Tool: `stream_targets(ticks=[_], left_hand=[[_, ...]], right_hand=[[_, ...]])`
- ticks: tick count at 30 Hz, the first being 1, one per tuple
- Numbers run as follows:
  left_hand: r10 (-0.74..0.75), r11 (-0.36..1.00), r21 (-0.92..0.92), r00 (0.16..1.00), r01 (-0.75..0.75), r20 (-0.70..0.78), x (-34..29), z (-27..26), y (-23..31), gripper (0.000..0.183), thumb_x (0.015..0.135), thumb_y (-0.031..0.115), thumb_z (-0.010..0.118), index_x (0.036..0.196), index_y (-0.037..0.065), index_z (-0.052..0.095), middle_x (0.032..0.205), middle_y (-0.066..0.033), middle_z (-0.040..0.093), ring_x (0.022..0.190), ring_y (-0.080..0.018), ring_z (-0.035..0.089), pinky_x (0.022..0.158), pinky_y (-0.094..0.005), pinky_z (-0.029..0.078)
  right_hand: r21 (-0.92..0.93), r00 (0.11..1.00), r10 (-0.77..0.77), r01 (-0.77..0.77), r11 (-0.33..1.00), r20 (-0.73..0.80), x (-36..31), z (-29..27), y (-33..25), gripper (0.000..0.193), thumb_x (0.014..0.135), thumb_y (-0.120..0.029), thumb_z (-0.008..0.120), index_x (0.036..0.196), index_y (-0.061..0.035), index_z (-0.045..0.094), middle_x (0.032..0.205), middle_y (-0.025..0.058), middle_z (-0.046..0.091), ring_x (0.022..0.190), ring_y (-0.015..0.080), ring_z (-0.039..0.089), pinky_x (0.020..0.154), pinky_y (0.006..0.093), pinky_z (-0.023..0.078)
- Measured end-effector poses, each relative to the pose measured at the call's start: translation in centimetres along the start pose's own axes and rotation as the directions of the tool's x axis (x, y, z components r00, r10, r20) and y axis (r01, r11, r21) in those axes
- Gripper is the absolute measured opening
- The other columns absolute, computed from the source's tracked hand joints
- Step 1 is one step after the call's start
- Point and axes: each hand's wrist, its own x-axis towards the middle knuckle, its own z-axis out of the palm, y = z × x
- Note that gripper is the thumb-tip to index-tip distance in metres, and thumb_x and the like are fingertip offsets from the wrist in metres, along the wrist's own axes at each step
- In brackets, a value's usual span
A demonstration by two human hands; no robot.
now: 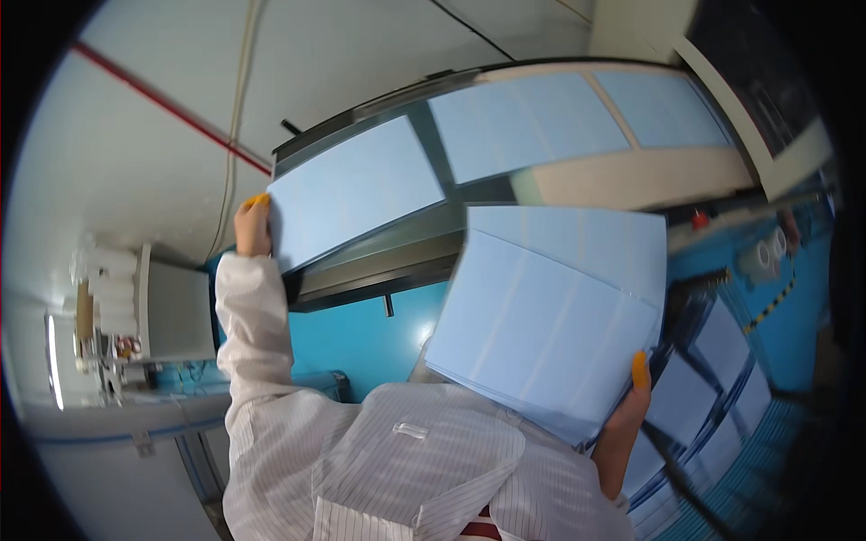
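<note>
My left hand [253,227], with orange covers on the fingertips, pinches the left edge of a light blue rectangular sheet [356,194]. That sheet lies over the left end of a conveyor [379,270]. Held against my body by my right hand [629,410] is a stack of light blue sheets [541,334] with faint pale stripes. The right thumb, in an orange cover, presses on the stack's lower right corner; the other right fingers are hidden beneath. The stack's top edges are fanned and do not line up.
Two more blue sheets, one in the middle [528,122] and one farther right [663,108], lie on the conveyor near a pale machine [758,153]. Stacked blue sheets [681,406] stand in a rack at lower right. White rolls [113,288] are at far left, above a blue floor [361,338].
</note>
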Motion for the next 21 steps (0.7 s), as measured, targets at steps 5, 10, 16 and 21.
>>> stream_targets(ticks=[5,10,16,21], left_hand=[[0.291,0.936,0.198,0.956,-0.292,0.038,-1.4,5.5,2.7,0.024,0.081,0.007,0.057,0.102,-0.004,0.059,0.089,-0.0108,0.062,0.077,-0.0164,0.056,0.070,-0.0254,0.045],[0.281,0.452,0.740,0.867,-0.498,0.412,-4.8,5.3,4.3,0.043,0.081,0.023,0.062,0.112,-0.005,0.053,0.105,-0.0220,0.058,0.095,-0.0293,0.056,0.085,-0.0335,0.043],[0.212,0.379,0.641,0.737,-0.668,0.642,-9.8,3.6,4.9,0.085,0.069,0.051,0.069,0.127,-0.004,0.039,0.127,-0.0295,0.039,0.122,-0.0409,0.034,0.101,-0.0442,0.028],[0.355,0.322,0.634,0.711,-0.703,0.607,-11.6,6.6,5.8,0.078,0.070,0.045,0.071,0.125,-0.004,0.043,0.125,-0.0285,0.041,0.118,-0.0414,0.038,0.100,-0.0434,0.031]], right_hand=[[0.017,0.999,-0.012,0.012,1.000,-0.029,-0.4,0.4,-0.3,0.041,0.089,-0.027,0.052,0.112,0.0071,0.048,0.099,0.0144,0.059,0.088,0.0234,0.059,0.078,0.0310,0.050],[-0.116,0.991,-0.068,0.054,0.992,-0.117,-0.9,1.8,-0.1,0.039,0.090,-0.028,0.050,0.111,0.0046,0.050,0.096,0.0117,0.060,0.085,0.0202,0.060,0.076,0.0284,0.050],[-0.046,0.993,-0.020,0.015,0.999,-0.113,-0.2,0.6,0.2,0.039,0.090,-0.027,0.050,0.109,0.0075,0.050,0.098,0.0142,0.060,0.085,0.0214,0.061,0.074,0.0294,0.051],[-0.117,0.990,-0.084,0.071,0.991,-0.114,-0.7,1.4,0.0,0.040,0.090,-0.028,0.050,0.107,0.0087,0.051,0.098,0.0149,0.060,0.083,0.0221,0.061,0.073,0.0296,0.051]])
